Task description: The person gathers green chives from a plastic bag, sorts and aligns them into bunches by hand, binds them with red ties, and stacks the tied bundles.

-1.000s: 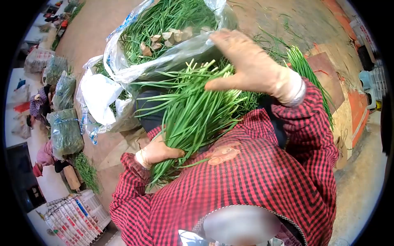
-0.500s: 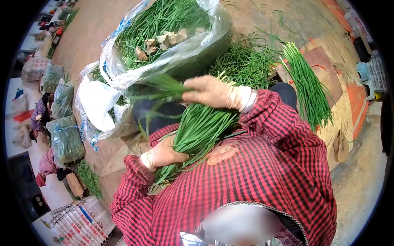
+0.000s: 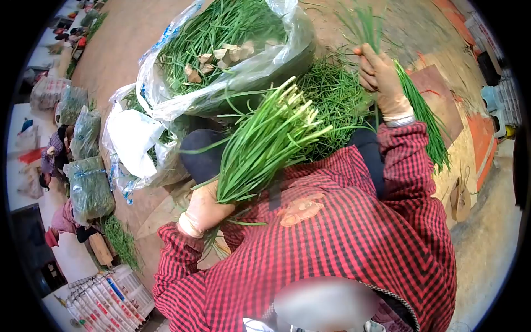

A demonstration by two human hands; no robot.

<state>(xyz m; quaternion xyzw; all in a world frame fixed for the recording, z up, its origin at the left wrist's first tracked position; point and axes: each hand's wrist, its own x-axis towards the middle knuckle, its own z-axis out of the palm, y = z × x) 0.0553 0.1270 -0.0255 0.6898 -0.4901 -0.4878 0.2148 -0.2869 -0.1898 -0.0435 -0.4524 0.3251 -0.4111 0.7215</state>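
My left hand (image 3: 206,208), in a thin pale glove, grips a thick bunch of garlic chives (image 3: 260,146) by its leafy lower part. The pale cut ends fan out up and to the right, above my lap. At the upper right my right hand (image 3: 381,80), gloved too, is closed on a small wisp of chive leaves (image 3: 366,26), which is blurred at its top. Below and left of that hand lies a loose heap of green trimmings (image 3: 337,105). A tidy bundle of chives (image 3: 426,119) rests on a board, just right of the right hand.
A large clear plastic bag (image 3: 204,97) full of chives and some papery brown pieces stands ahead. Beside it sits a smaller bag with a white sheet (image 3: 131,139). Packed bags (image 3: 90,188), a white crate (image 3: 113,299) and other people (image 3: 55,149) are at the left.
My right hand has moved from over the bunch to the upper right, carrying the leaf wisp away. The bunch in my left hand now tilts more upright, its pale ends exposed.
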